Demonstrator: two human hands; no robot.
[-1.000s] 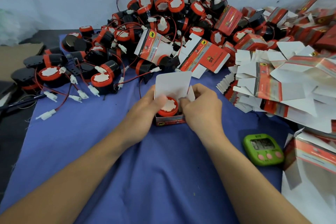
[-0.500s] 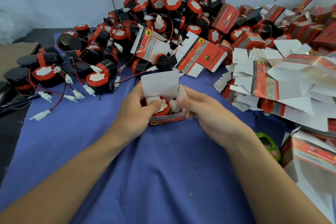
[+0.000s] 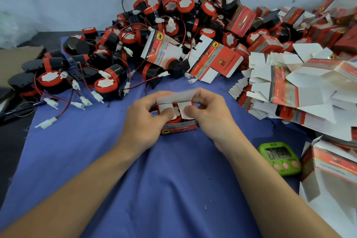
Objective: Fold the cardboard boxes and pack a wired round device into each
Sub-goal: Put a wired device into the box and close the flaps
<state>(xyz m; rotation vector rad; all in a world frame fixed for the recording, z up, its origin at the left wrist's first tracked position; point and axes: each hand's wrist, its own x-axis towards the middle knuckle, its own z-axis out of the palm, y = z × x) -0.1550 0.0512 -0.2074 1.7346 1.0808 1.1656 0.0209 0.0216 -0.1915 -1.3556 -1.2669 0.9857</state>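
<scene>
A small red cardboard box (image 3: 178,127) stands on the blue cloth (image 3: 154,179) at the middle of the view. A red and black round device (image 3: 176,111) sits inside it, mostly covered by two white side flaps pressed inward. My left hand (image 3: 144,118) grips the box's left side with its thumb on the left flap. My right hand (image 3: 209,114) holds the right side, thumb on the right flap. The white top flap (image 3: 174,96) leans forward over my fingers and is blurred.
A large heap of wired round devices (image 3: 173,15) rises behind the box, with more spread out at the left (image 3: 104,83). Flat unfolded boxes (image 3: 289,87) pile up at the right. A green timer (image 3: 280,157) lies near my right forearm.
Both side flaps have been pushed down over the device. The tall white top flap has tipped forward from upright. My right hand has moved back onto the box.
</scene>
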